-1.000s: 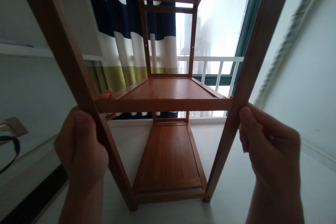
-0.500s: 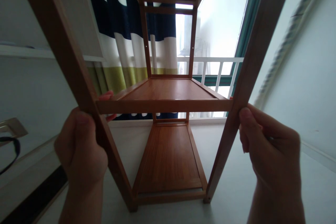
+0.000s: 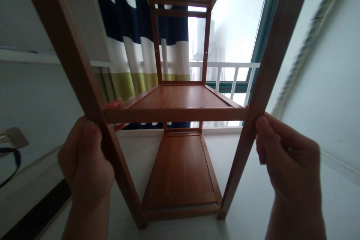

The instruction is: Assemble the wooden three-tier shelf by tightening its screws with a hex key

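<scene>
A brown wooden shelf rack [image 3: 180,114] stands upright right in front of me, with its top board, middle board and bottom board [image 3: 182,168] in view. My left hand [image 3: 87,161] is closed around the left front post [image 3: 74,67], its thumb on the near side and fingertips showing behind, by the middle shelf. At about the same height, my right hand [image 3: 289,157] grips the right front post [image 3: 277,48], thumb against its outer edge. Part of the right fingers is hidden behind the post.
Behind the rack hang a striped curtain [image 3: 120,56] and a white railing [image 3: 234,65] before a bright window. A white wall [image 3: 332,93] rises on the right. At left are a white ledge [image 3: 30,57] and a dark cable [image 3: 17,157]. The floor [image 3: 242,202] is pale.
Almost nothing differs. Both hands keep their hold on the posts, and the view has shifted very slightly.
</scene>
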A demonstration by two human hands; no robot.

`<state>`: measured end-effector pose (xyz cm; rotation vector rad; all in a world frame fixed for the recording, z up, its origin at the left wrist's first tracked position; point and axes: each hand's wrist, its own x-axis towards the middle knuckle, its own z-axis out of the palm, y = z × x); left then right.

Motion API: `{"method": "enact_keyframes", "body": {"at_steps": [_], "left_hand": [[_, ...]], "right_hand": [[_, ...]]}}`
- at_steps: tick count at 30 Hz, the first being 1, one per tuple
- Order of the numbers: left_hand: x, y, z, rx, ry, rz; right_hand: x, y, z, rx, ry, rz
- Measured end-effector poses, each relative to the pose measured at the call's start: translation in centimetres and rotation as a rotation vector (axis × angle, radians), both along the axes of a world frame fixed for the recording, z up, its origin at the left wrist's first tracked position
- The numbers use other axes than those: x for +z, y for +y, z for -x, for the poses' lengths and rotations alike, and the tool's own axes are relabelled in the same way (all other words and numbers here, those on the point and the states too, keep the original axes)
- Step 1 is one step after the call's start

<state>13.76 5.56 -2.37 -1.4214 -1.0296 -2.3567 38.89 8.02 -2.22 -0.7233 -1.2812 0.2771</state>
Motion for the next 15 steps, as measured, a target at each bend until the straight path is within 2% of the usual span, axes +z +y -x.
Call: {"method": "enact_keyframes", "body": {"at_steps": [4, 11, 15], "left_hand": [[0.06, 0.07, -0.08, -0.025, -0.019, -0.004], [0.05, -0.08, -0.28, 0.007, 0.000, 0.004], [-0.04, 0.25, 0.23, 0.072, 0.099, -0.030]], "right_hand": [[-0.25, 0.01, -0.17, -0.013, -0.035, 0.025], [-0.10, -0.26, -0.23, 0.008, -0.092, 0.034], [0.05, -0.24, 0.07, -0.026, -0.070, 0.016]]}}
